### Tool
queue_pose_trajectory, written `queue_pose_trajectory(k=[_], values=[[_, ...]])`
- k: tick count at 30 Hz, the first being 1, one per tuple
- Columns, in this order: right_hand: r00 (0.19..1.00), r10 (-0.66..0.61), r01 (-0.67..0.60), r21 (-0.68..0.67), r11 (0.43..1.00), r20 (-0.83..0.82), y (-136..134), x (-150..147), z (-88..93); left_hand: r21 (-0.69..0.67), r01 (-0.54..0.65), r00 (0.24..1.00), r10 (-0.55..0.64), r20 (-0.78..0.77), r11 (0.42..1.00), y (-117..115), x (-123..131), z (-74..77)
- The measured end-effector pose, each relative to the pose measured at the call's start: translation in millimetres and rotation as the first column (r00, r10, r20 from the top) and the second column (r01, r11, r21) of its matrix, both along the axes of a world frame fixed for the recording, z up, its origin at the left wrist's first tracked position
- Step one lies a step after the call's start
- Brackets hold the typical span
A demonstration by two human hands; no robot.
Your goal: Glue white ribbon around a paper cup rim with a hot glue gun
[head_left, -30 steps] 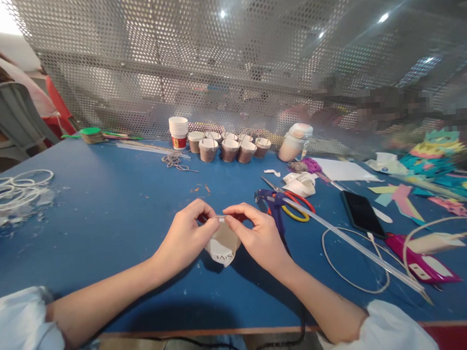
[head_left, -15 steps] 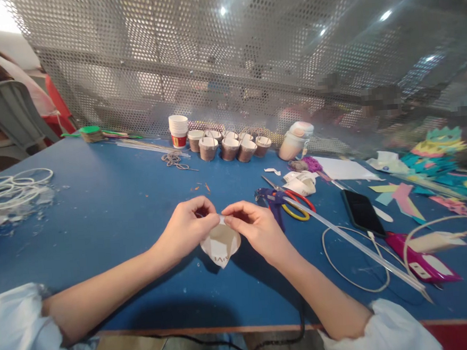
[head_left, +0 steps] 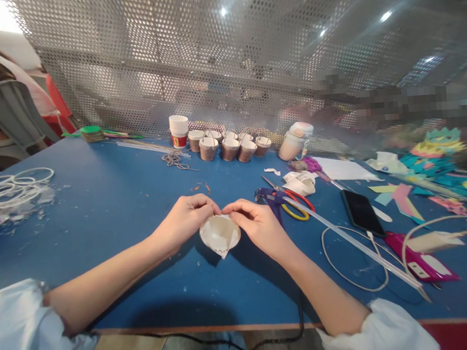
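Both hands meet at the near middle of the blue table [head_left: 112,215]. Left hand [head_left: 194,215]: thumb and fingers nearly closed, pinching the left part of the cup's far rim. Right hand [head_left: 256,221]: likewise pinched, fingertips on the same rim, just right of the left's. Cup [head_left: 220,233]: pale paper, held between and just nearer than the fingertips, mouth tilted toward the near edge, with a pointed, lettered lip at its near side; whether its base touches the table cannot be told.

Far left, coiled cord [head_left: 16,193]. Far middle, stacked cups [head_left: 178,128], loose string [head_left: 172,159] and, to their right, pails [head_left: 230,152] with brown sides, some with thin handles. Right of the hands, glue gun [head_left: 273,196] and scissors [head_left: 303,213]; farther right, phone [head_left: 362,214] and paper scraps [head_left: 406,203].

Stage, as judged: the pails look complete or nearly so; the cup appears partway through shaping, its rim in hand. It shows no handle, and its outer side is largely hidden, so the work left on it is uncertain.
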State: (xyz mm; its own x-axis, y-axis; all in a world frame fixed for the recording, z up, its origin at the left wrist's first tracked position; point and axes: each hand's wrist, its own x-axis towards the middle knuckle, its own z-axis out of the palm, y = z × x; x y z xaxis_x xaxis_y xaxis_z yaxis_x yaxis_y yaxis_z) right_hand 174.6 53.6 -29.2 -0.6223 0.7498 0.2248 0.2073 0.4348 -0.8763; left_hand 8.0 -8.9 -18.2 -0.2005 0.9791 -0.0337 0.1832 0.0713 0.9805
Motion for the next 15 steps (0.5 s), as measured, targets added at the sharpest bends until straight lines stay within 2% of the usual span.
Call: queue_pose_trajectory(k=[5,9,12,15], values=[[1.000,-0.016,0.015,0.104,0.994,0.011,3,-1,-2.3,0.059,0.024,0.992,-0.017,-0.122,0.998,-1,-3,-0.5],[0.999,0.008,-0.012,0.095,0.995,0.044,8,-1,-7.1,0.088,0.067,0.975,-0.046,-0.216,0.994,-2,-5,-0.8],[0.999,-0.009,0.005,0.108,0.994,0.032,9,0,-9.5,0.096,0.071,0.974,-0.049,-0.223,0.993,-2,-6,-2.0],[0.999,-0.013,0.023,0.208,0.978,-0.049,7,1,-9.6,0.096,0.049,0.978,-0.028,-0.208,0.994,-1,-7,-2.9]])
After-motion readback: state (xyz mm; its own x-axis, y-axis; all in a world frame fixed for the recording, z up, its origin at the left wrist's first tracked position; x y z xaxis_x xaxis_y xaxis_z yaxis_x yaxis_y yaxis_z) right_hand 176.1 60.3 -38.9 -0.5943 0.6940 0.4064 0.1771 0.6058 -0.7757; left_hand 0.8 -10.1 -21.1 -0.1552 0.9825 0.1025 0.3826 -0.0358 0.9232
